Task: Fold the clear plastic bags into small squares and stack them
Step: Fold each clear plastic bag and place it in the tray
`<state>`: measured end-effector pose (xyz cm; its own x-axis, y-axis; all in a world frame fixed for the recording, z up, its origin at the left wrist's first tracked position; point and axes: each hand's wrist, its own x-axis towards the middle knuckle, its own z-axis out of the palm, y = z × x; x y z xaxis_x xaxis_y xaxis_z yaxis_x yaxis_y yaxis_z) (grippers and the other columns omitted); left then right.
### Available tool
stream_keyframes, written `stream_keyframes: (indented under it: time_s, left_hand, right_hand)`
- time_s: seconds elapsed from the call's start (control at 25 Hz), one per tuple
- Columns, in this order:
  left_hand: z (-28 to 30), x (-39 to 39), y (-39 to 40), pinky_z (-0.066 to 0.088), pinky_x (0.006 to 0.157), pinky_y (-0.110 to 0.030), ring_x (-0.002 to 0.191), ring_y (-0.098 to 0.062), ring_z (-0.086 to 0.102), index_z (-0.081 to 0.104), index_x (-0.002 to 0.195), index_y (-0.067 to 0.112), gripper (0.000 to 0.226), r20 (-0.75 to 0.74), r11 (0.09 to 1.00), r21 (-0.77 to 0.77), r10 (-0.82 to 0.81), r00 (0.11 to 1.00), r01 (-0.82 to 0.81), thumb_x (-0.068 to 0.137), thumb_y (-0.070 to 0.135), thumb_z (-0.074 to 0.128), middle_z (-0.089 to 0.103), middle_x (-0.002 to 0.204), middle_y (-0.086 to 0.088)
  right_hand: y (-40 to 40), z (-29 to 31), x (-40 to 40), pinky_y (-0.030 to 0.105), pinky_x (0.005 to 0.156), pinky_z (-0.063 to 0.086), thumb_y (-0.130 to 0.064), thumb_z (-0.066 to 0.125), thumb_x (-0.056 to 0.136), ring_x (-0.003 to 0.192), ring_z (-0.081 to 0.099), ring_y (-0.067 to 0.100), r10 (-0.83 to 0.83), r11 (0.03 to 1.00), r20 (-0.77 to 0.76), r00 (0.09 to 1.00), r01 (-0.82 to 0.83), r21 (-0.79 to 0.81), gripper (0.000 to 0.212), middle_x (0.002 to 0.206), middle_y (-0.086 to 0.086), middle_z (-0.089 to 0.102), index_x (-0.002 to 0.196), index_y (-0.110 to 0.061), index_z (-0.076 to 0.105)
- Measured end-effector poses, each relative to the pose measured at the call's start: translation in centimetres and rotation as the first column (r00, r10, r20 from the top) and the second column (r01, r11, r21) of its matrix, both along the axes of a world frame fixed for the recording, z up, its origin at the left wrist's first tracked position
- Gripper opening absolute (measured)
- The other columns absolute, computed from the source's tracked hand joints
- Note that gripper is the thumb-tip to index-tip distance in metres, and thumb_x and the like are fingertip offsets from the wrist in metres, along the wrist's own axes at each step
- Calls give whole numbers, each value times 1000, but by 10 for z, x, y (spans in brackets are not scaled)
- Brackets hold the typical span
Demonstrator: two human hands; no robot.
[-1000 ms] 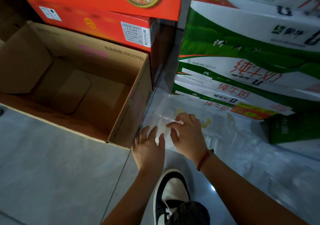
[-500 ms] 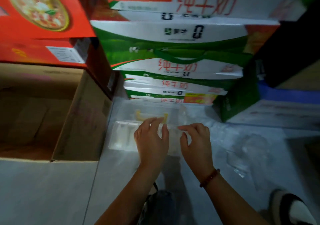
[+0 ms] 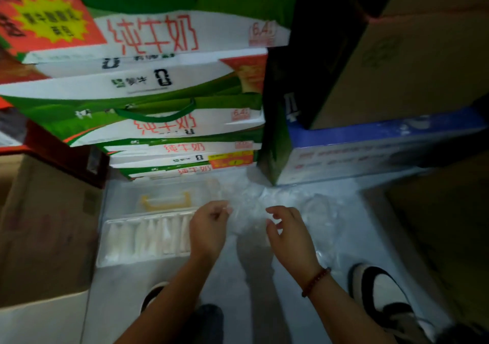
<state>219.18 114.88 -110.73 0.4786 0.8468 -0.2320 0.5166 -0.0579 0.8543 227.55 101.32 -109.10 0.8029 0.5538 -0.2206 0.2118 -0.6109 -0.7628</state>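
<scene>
Both forearms reach in from the near edge of the pale floor (image 3: 158, 304), palms down. Left hand (image 3: 207, 227): fingers curled, thumb and fingertips pinching the left edge of a crumpled clear plastic bag (image 3: 247, 211). Right hand (image 3: 287, 234): fingers bent and spread over the bag's right edge, tips touching or just above the film; whether it grips cannot be told through the blur. A red bead bracelet (image 3: 316, 281) circles the right wrist.

The bag lies bunched on the floor between the two hands, near the foot of the stacked green-and-white milk cartons (image 3: 169, 121) at the floor's far edge. More loose clear plastic (image 3: 320, 211) spreads right of it, toward the blue-and-white box (image 3: 370, 156).

A white ribbed tray (image 3: 145, 238) sits just left of the left hand, partly behind it, with a yellow handle piece (image 3: 165, 201) beyond it. A brown cardboard box (image 3: 45, 224) stands at the floor's left edge. A black-and-white shoe (image 3: 378, 290) rests near the right forearm.

Against half a second ago: both hands have shifted right, off the tray and onto the loose bag; the left hand, then flat with straight fingers, now pinches. The view has also swung right, so the shoe sits higher in frame.
</scene>
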Motion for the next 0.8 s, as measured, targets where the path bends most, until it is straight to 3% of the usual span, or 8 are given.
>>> stream_keyframes:
  time_s: [0.12, 0.28, 0.4, 0.48, 0.56, 0.68, 0.72, 0.8]
  left_hand:
    - [41, 7, -1, 49, 78, -19, 75, 1, 62, 71, 77, 19, 15, 23, 996, -75, -42, 999, 43, 85, 6, 67, 70, 84, 2]
    - [126, 15, -7, 47, 76, -23, 81, -8, 61, 69, 74, 21, 16, 140, 980, -71, -173, 975, 184, 86, 12, 67, 68, 87, 6]
    - [201, 15, -18, 43, 63, -13, 70, 6, 57, 66, 74, 19, 16, 260, 958, -59, -258, 931, 282, 88, 13, 65, 64, 89, 18]
    - [247, 12, -27, 44, 65, -17, 74, 3, 58, 66, 76, 17, 14, 338, 945, -53, -286, 897, 321, 89, 14, 64, 64, 95, 19]
    - [288, 6, -33, 48, 77, -30, 88, -8, 62, 68, 78, 15, 12, 417, 941, -64, -278, 865, 333, 89, 13, 64, 66, 103, 14]
    - [349, -8, -47, 48, 93, -44, 101, -24, 64, 70, 74, 15, 15, 525, 926, -60, -288, 801, 373, 88, 10, 64, 70, 108, 2]
    - [366, -13, -53, 48, 94, -46, 103, -27, 64, 70, 71, 17, 16, 544, 922, -44, -300, 783, 384, 86, 12, 65, 70, 110, -1]
    - [391, -23, -64, 49, 94, -46, 103, -29, 64, 71, 65, 20, 24, 570, 924, -18, -304, 763, 382, 86, 11, 65, 71, 106, -1]
  right_hand:
    - [-10, 26, 6, 20, 80, 46, -22, 54, 94, 87, 56, 9, 2, 1000, -26, 1000, -2, -4, 27, 117, -1, 51, 121, -20, 57]
    - [-22, 89, 11, 17, 83, 42, -32, 51, 96, 97, 54, 8, -28, 997, -62, 998, 32, 73, 36, 130, 0, 47, 131, -22, 50]
    - [-31, 150, 15, 23, 95, 41, -37, 50, 96, 115, 51, 14, -118, 971, -97, 988, 135, 198, 47, 141, 2, 39, 139, -21, 41]
    - [-39, 192, 19, 33, 108, 36, -42, 50, 94, 129, 42, 20, -184, 934, -135, 974, 216, 284, 57, 147, 4, 35, 144, -19, 33]
    - [-49, 230, 25, 39, 111, 32, -50, 50, 92, 135, 37, 23, -216, 887, -228, 949, 288, 359, 67, 149, 3, 34, 147, -19, 28]
    - [-70, 283, 31, 46, 107, 38, -76, 58, 72, 127, 48, 23, -123, 837, -423, 898, 323, 442, 92, 141, 0, 46, 143, -20, 39]
    - [-76, 298, 33, 47, 102, 43, -78, 62, 65, 119, 56, 23, -72, 823, -444, 893, 305, 479, 92, 134, 2, 56, 135, -19, 50]
    - [-89, 336, 28, 43, 91, 51, -59, 69, 74, 103, 65, 24, 1, 783, -445, 896, 276, 557, 60, 114, 8, 69, 115, -15, 65]
